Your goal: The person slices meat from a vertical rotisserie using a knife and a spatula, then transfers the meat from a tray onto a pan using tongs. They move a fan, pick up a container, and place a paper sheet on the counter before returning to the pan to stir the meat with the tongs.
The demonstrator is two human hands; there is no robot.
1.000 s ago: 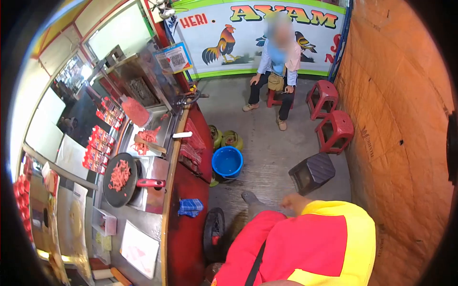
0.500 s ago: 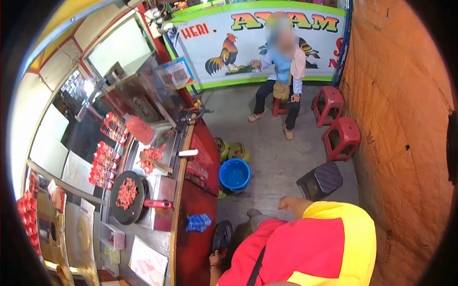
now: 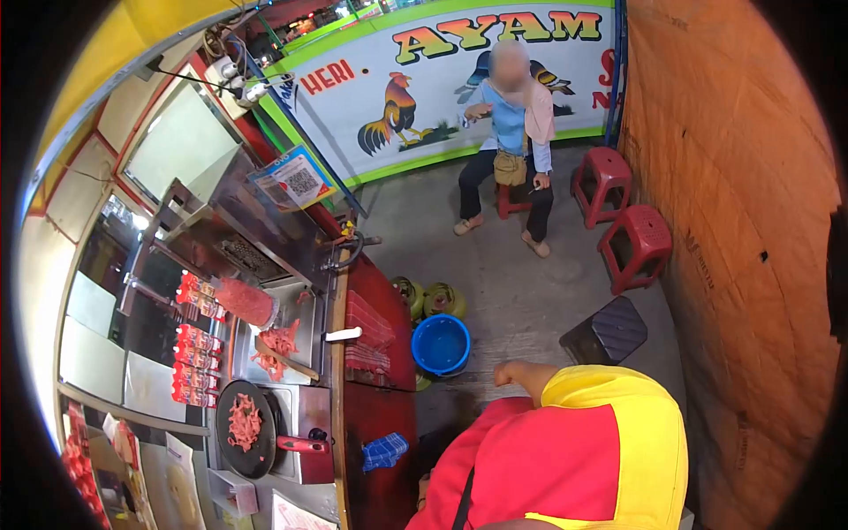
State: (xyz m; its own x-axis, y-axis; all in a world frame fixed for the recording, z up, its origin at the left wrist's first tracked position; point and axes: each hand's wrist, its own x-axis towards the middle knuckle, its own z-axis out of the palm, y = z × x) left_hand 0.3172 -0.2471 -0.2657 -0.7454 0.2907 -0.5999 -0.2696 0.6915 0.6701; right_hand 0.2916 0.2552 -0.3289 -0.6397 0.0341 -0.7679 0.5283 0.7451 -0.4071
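Observation:
My right hand (image 3: 510, 374) hangs loosely in front of my body below the yellow sleeve, its fingers curled in and nothing visible in them. It is over the floor, nearest to the blue bucket (image 3: 441, 345). Only a sliver of my left hand (image 3: 423, 488) shows beside the red shirt, low by the counter front; its fingers are hidden. A blue checked cloth (image 3: 385, 451) hangs on the counter side near it. On the counter, a black frying pan (image 3: 266, 452) with a red handle holds pinkish meat strips (image 3: 245, 422). More meat (image 3: 278, 343) lies on a metal tray with a wooden spatula (image 3: 291, 366).
A person (image 3: 510, 132) sits on a low stool before the banner. Red stools (image 3: 635, 247) and a dark stool (image 3: 607, 331) stand by the orange tarp (image 3: 724, 221). Green gas cylinders (image 3: 443, 300) are behind the bucket. A white-handled tool (image 3: 344, 335) juts over the counter edge.
The view has shifted, so the counter and pan sit lower in the picture. My left hand, visible before near a dark object, is now mostly hidden. The right hand stays similarly curled.

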